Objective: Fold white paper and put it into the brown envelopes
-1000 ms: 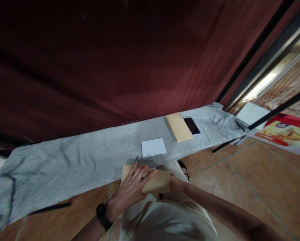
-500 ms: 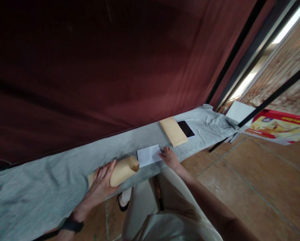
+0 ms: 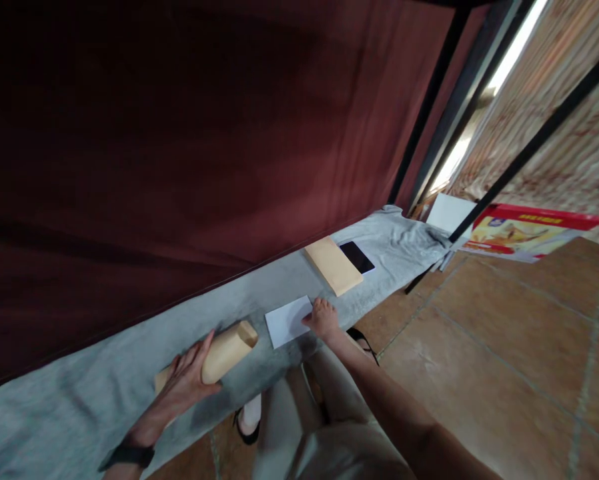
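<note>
My left hand is wrapped over a brown paper envelope, with the thumb on the near side and fingers on the far side. The envelope bulges, and its mouth gapes to the right. Just past that mouth a flat white rectangular sheet or card lies on the grey cloth, a small gap apart from it. My right hand pinches the sheet's right edge, thumb on top and the other fingers curled. What is under those fingers is hidden.
Further right on the grey cloth lie a flat brown envelope or stack and a dark-screened phone. A dark red curtain hangs behind. Black poles and a printed red-yellow box stand to the right.
The bulging envelope has shifted slightly left with my left hand, opening a gap to the white sheet. My right hand stays at the sheet's edge. The view has turned a little right.
</note>
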### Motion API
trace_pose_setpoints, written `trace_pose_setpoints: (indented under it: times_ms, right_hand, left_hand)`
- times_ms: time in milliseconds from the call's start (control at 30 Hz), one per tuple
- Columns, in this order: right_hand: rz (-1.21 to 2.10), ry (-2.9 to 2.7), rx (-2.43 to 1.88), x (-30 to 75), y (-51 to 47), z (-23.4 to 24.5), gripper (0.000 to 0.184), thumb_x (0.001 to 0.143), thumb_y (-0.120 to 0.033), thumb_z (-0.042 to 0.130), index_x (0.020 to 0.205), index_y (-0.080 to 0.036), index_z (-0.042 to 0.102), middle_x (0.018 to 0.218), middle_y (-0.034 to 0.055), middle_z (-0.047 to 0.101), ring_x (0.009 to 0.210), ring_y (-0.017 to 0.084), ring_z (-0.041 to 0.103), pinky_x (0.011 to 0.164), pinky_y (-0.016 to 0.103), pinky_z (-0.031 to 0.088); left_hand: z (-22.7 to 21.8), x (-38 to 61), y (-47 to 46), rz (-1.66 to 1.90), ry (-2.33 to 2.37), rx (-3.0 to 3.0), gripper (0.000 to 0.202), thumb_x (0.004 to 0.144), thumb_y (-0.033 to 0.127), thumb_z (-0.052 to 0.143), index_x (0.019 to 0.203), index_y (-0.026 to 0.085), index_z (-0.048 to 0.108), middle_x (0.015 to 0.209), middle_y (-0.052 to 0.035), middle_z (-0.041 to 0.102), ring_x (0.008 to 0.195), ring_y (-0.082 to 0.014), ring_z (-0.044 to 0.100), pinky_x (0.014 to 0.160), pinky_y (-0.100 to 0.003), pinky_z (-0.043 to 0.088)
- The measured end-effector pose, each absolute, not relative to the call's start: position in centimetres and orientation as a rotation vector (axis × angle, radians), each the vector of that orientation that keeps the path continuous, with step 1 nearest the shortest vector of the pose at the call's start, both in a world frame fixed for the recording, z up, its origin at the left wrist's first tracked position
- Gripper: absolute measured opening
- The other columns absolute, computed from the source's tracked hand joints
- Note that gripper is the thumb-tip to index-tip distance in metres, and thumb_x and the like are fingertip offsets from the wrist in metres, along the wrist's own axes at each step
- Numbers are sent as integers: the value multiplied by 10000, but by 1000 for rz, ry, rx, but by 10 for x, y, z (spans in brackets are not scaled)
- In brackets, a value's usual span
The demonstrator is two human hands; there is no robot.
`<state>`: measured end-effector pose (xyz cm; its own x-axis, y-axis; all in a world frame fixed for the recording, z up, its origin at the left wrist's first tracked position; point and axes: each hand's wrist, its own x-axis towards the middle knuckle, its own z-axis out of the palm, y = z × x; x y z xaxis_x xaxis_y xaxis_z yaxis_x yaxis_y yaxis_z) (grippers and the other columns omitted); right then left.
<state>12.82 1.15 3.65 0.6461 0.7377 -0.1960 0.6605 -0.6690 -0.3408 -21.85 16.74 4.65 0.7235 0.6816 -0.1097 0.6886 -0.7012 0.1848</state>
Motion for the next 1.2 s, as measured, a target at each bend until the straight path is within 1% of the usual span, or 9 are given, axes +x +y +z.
trace_pose_setpoints:
  times_ms: [267,400,533,667,767,900,1000,1100,1200]
  right_hand:
    - [524,-998,-2614,128,16,35,521,740,-294,766,1201,-128,588,1205,193,672,1133,333,617,930,411,454]
    - [506,-962,-2563,132,15,30,402,764,-243,733,1131,-115,629,1168,185,689,1113,324,638,916,386,460]
    - [488,-974,-2520,135,14,26,270,799,-150,653,1069,-133,647,1132,147,708,1064,263,667,871,320,467]
    - [486,-983,-2512,132,14,25,333,784,-185,678,1108,-128,628,1028,130,736,982,270,688,820,326,480]
    - [482,-988,-2516,126,14,27,449,743,-250,738,1154,-118,611,1090,162,722,1045,321,665,868,382,471]
    - [479,-1027,-2518,119,11,30,430,794,-278,695,1182,-117,598,1183,193,681,1114,341,616,922,424,431]
    - [470,-1058,-2536,117,8,29,389,836,-273,648,1184,-107,599,1194,207,666,1115,346,593,923,428,416]
    - [445,-1072,-2560,118,8,27,378,842,-267,633,1188,-115,609,1192,203,660,1112,348,585,921,430,425]
    - [403,-1098,-2546,117,9,24,385,821,-246,650,1186,-127,619,1177,184,662,1115,343,589,929,410,442]
  left_hand:
    - [51,-215,183,-191,1018,2675,1096,661,337,649,1615,182,132,1580,-169,398,1456,-349,381,1188,-480,270]
    - [42,-217,189,-219,995,2714,1129,625,348,643,1617,245,114,1586,-141,401,1472,-352,364,1186,-509,280]
    - [31,-215,189,-281,1098,2727,1143,587,357,615,1613,227,128,1608,-166,358,1483,-378,340,1186,-581,244]
    - [28,-213,188,-308,1129,2772,1119,581,345,585,1607,213,159,1620,-174,337,1487,-372,337,1188,-589,224]
    - [36,-214,188,-309,1167,2791,1143,544,340,619,1599,220,197,1641,-178,289,1506,-383,290,1195,-614,179]
    - [47,-202,155,10,1079,2585,1045,683,507,663,1592,245,220,1662,-167,246,1536,-371,209,1216,-614,138]
    - [39,-165,99,372,1060,2174,836,896,580,471,1597,235,173,1671,-130,236,1545,-278,215,1241,-526,201]
    - [15,-114,47,494,1067,1947,804,869,604,540,1547,231,321,1639,-137,314,1528,-299,263,1246,-491,224]
    - [-9,-76,22,597,1259,1787,782,842,590,566,1493,192,394,1631,-174,304,1525,-351,254,1222,-529,271]
